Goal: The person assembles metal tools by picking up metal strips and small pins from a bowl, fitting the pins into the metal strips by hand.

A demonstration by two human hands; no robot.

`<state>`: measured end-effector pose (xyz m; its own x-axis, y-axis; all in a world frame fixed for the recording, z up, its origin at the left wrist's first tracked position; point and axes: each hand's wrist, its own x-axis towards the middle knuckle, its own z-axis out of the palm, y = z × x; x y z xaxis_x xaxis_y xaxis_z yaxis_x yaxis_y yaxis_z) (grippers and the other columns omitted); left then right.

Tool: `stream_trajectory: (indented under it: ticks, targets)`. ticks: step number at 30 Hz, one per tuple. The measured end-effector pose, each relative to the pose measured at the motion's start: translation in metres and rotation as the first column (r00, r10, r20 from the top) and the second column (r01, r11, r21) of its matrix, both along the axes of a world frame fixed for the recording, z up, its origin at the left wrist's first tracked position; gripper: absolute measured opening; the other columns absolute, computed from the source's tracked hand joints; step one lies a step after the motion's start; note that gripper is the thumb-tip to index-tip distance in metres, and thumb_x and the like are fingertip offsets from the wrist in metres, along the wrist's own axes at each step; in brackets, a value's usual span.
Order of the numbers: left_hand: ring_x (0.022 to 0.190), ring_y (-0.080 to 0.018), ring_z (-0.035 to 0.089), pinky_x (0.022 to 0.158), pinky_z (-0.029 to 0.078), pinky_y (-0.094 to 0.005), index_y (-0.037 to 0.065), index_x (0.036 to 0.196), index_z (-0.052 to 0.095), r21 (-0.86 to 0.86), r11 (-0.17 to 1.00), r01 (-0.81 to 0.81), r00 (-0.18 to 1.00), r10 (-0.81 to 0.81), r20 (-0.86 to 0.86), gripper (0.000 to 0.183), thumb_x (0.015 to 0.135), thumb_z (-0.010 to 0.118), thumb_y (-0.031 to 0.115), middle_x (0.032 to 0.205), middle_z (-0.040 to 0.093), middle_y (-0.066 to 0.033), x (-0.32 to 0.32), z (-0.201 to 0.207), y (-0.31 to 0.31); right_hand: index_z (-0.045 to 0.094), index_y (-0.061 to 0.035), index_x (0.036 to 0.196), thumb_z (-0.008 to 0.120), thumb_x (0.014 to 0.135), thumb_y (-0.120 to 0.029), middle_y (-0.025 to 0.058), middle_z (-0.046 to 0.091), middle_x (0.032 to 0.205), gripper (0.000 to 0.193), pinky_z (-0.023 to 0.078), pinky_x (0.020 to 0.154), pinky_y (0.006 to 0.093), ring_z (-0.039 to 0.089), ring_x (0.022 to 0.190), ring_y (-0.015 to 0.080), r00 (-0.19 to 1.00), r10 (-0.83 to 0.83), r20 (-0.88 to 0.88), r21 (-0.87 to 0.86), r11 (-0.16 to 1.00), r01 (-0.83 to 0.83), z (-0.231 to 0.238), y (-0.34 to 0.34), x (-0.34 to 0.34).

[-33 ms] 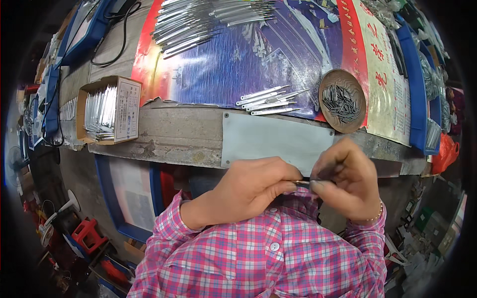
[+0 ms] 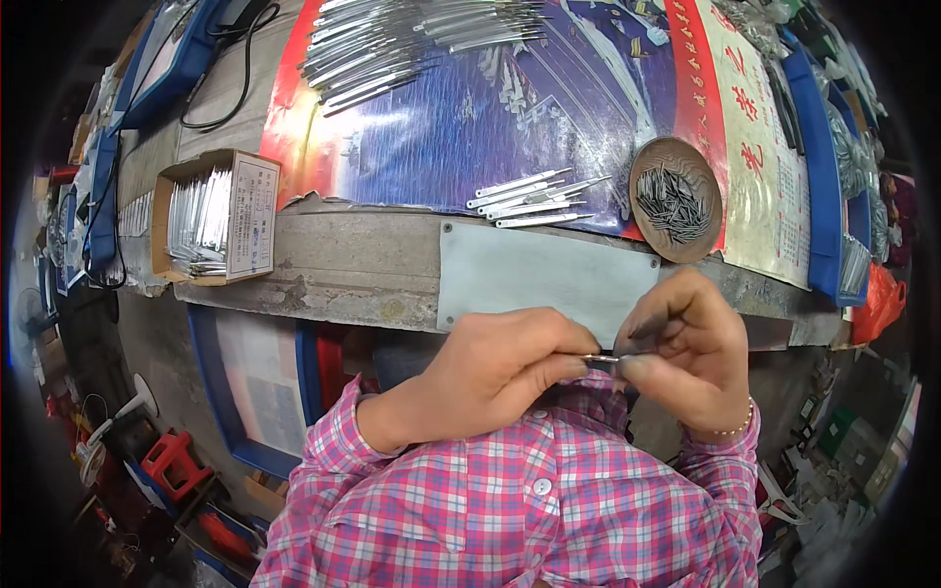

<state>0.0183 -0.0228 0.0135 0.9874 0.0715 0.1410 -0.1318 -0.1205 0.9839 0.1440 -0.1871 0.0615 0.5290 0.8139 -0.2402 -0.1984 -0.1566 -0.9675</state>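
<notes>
Close to my shirt front, my left hand (image 2: 510,367) pinches a slim metal rod (image 2: 603,359) between thumb and forefinger, hiding most of its length. My right hand (image 2: 691,363) has its thumb against the rod's other end, with the fingers curled over it. Beyond the hands, a round brown bowl (image 2: 714,196) holds small dark pointed metal pieces (image 2: 672,203). Left of that bowl lie several flat silver handles (image 2: 534,201) with a hole at one end and a narrow tip at the other.
A pale sheet (image 2: 539,279) is fixed to the bench's front edge. To the left stands a cardboard box (image 2: 253,218) packed with silver handles. More handles (image 2: 358,54) lie in rows on the blue and red poster (image 2: 421,147). Blue trays (image 2: 828,196) line the right side.
My right hand's fingers have shifted slightly around the end of the rod, and a little more of the rod shows between the hands. Everything on the bench looks the same.
</notes>
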Motion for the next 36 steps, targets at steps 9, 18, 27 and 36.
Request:
stream_trajectory:
  ticks: [9,18,27,36]
  targets:
    - [0.068,-0.0171,0.065,0.059,0.050,-0.0267,0.000,0.094,0.065,-0.087,0.996,-0.023,0.996,0.015,-0.093,0.010,0.086,0.066,0.003,0.080,0.066,-0.0091,0.004,0.000,-0.006,0.054,0.0012,0.085,0.060,0.089,-0.009,0.0068,0.059,0.072,0.012,0.046,0.055,0.0276,0.059,0.061,0.0135,0.905,0.188,0.381,-0.049,0.982,-0.183,-0.013,-0.008,0.008]
    - [0.071,-0.0178,0.059,0.064,0.046,-0.0281,0.000,0.096,0.066,0.349,0.902,-0.253,0.966,0.214,0.147,0.014,0.084,0.060,-0.002,0.083,0.062,-0.0102,0.043,0.011,0.042,0.054,0.0022,0.092,0.057,0.096,-0.031,0.0058,0.059,0.076,0.034,0.044,0.059,0.0236,0.056,0.066,0.0099,0.998,-0.012,0.057,0.135,0.991,0.004,-0.035,-0.011,0.009]
    - [0.077,-0.0210,0.063,0.069,0.049,-0.0294,0.001,0.097,0.067,0.644,0.585,-0.492,0.870,0.351,0.346,0.014,0.084,0.063,0.005,0.088,0.066,-0.0107,0.137,-0.025,0.138,0.053,0.0023,0.092,0.058,0.094,-0.018,0.0072,0.059,0.079,0.021,0.043,0.060,0.0229,0.052,0.064,0.0099,0.855,-0.247,0.456,0.082,0.968,0.236,-0.082,-0.040,-0.003]
    - [0.081,-0.0281,0.065,0.073,0.050,-0.0351,0.002,0.093,0.067,0.712,0.480,-0.512,0.858,0.320,0.402,0.013,0.081,0.065,0.007,0.087,0.068,-0.0135,0.176,-0.036,0.163,0.052,0.0018,0.091,0.059,0.089,-0.006,0.0122,0.061,0.078,0.011,0.045,0.059,0.0269,0.057,0.066,0.0193,0.669,-0.452,0.590,0.271,0.892,0.363,-0.109,-0.054,-0.008]
